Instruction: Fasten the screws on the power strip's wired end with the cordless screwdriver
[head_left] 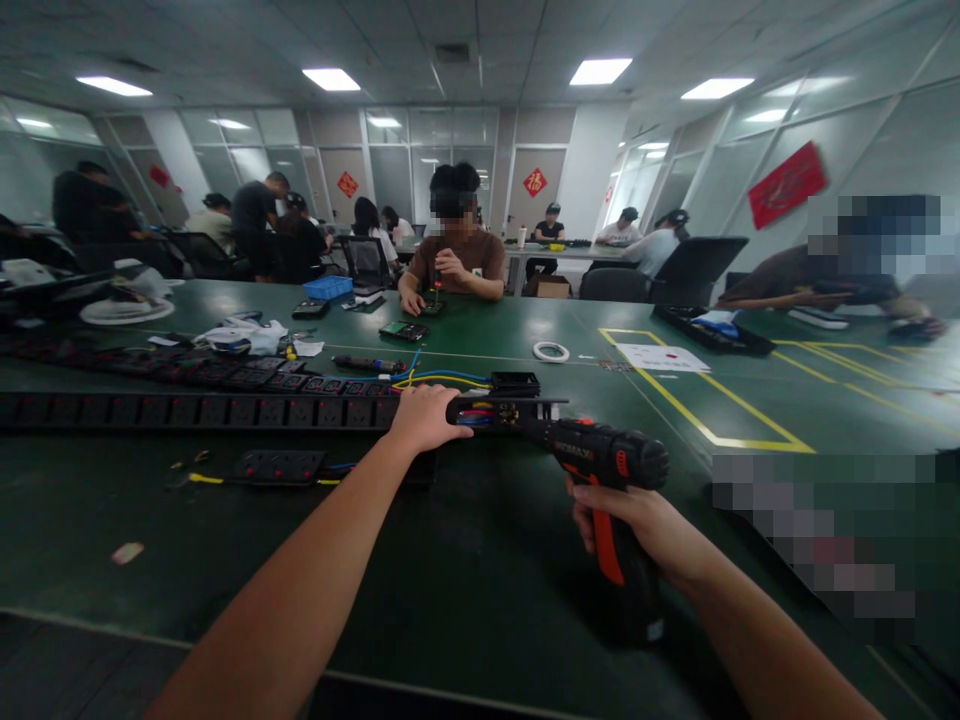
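My left hand [429, 418] is closed around the right end of a long black power strip [225, 411] with a row of sockets. Just right of that hand, coloured wires [478, 411] show in the strip's open end. My right hand [626, 515] grips a black and orange cordless drill [611, 460] by its handle. The drill points left, its nose close to the strip's end; whether the tip touches is too dark to tell. Behind my left hand lie blue and yellow wires [442, 376] and a small black part [515, 382]. A short socket piece [281, 466] with yellow wire lies nearer me.
More black strips [247, 375] and a dark screwdriver-like tool [367, 364] lie behind the long strip. A white tape roll [551, 352], a paper sheet [661, 358] and a black tray [712, 328] are farther back. A co-worker [457, 250] sits opposite, working on a small board.
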